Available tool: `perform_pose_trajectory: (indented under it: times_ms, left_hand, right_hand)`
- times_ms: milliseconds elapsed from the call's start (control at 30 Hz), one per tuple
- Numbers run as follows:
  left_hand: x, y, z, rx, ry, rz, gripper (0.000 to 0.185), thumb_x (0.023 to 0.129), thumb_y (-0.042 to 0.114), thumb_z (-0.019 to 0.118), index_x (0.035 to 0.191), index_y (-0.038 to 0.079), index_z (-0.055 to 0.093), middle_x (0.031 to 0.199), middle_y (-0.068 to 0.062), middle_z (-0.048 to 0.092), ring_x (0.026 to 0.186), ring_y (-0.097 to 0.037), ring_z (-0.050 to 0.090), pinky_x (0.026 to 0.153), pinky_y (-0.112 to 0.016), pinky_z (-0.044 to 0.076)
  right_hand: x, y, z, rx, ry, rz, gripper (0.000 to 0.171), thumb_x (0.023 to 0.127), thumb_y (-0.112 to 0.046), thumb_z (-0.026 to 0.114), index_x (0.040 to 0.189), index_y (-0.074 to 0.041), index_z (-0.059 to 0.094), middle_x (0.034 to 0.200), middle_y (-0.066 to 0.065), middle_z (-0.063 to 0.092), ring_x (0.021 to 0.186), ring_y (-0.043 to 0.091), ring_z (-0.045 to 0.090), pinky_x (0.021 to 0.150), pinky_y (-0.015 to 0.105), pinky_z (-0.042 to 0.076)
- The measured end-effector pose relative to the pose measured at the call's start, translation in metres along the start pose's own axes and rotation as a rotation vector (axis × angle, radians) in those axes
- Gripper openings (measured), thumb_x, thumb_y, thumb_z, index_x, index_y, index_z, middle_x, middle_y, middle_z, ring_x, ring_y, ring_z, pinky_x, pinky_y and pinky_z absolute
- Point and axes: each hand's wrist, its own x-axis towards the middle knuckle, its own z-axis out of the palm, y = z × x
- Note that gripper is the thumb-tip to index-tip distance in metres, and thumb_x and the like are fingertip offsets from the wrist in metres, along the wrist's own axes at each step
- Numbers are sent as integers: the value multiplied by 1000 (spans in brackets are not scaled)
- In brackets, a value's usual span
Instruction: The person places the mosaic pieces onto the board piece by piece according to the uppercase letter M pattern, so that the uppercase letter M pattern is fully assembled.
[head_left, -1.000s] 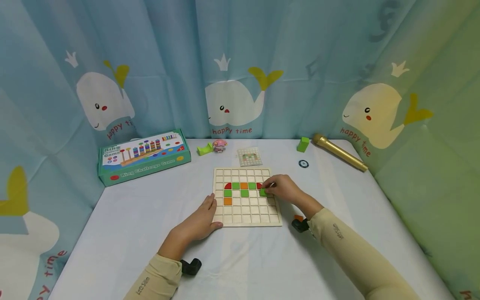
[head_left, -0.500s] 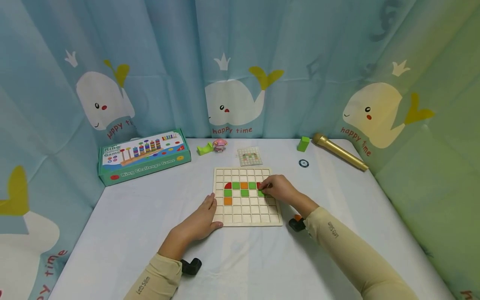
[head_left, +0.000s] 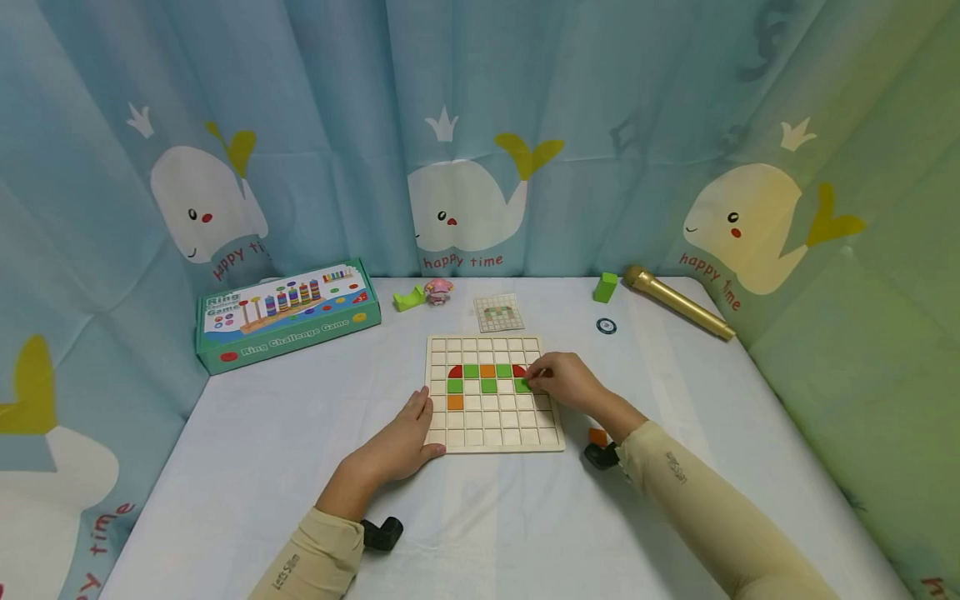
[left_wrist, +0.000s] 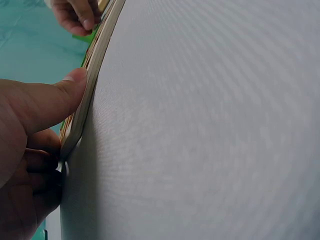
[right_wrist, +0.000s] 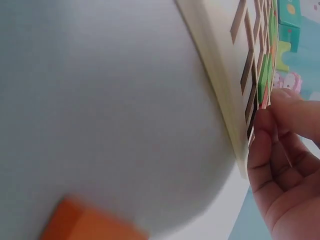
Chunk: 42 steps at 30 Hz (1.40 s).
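A pale wooden grid board [head_left: 495, 437] lies on the table with red, green and orange tiles set in it. My left hand [head_left: 397, 437] rests along the board's left edge, its thumb near the front left corner; in the left wrist view the thumb [left_wrist: 60, 97] touches the board's side. At the grid's right side my right hand [head_left: 570, 379] holds a small green square tile [head_left: 522, 386] by thumb and fingertips, just below a red rounded tile [head_left: 518, 371]. The fingertips partly cover that green tile. The right wrist view shows the fingers [right_wrist: 260, 150] at the board's edge.
Behind the board lies a pattern card [head_left: 498, 313]. A game box [head_left: 288, 317] stands at back left, near a green piece [head_left: 409, 298] and pink figurine [head_left: 438, 291]. At right are a green block [head_left: 605, 287], round disc [head_left: 607, 326], gold microphone [head_left: 678, 304] and orange piece [head_left: 597, 437].
The green tile has shifted slightly left and now sits squarer in the grid. My right hand has drawn back a little to the right, showing more of the red tile. My left hand stays put.
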Motion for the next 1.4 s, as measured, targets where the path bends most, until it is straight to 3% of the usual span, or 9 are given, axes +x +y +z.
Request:
perform_pose_trajectory:
  times_ms: [200, 600, 967, 1400]
  left_hand:
    - [-2, 2, -2, -9, -1, -5, 82, 101, 36, 62, 155, -9, 22, 166, -21, 7, 153, -33, 8, 121, -45, 20]
    - [0, 0, -2, 8, -2, -12, 82, 100, 37, 63, 156, -9, 22, 166, -20, 7, 153, -33, 8, 121, -44, 20]
    - [-1, 0, 1, 21, -5, -4, 84, 100, 38, 63, 156, -9, 22, 166, -21, 7, 153, -34, 9, 120, -45, 21]
    - [-1, 1, 2, 28, 8, 1, 83, 100, 38, 63, 155, -10, 23, 166, -21, 8, 153, -34, 9, 120, -45, 21]
  right_hand:
    - [-19, 7, -9, 7, 35, 19, 5, 91, -15, 76, 95, -11, 78, 94, 0, 70, 80, 17, 59, 71, 33, 51]
    - [-65, 23, -24, -26, 69, 57, 6, 91, -11, 75, 96, -8, 78, 92, 1, 70, 76, 16, 59, 64, 31, 51]
    - [-103, 38, -26, -6, 85, 69, 7, 90, -13, 78, 95, -8, 77, 91, -2, 70, 77, 14, 60, 62, 30, 50]
    - [-128, 52, -19, -17, 108, 71, 19, 84, -13, 82, 102, -9, 77, 92, -4, 67, 76, 13, 54, 63, 27, 46]
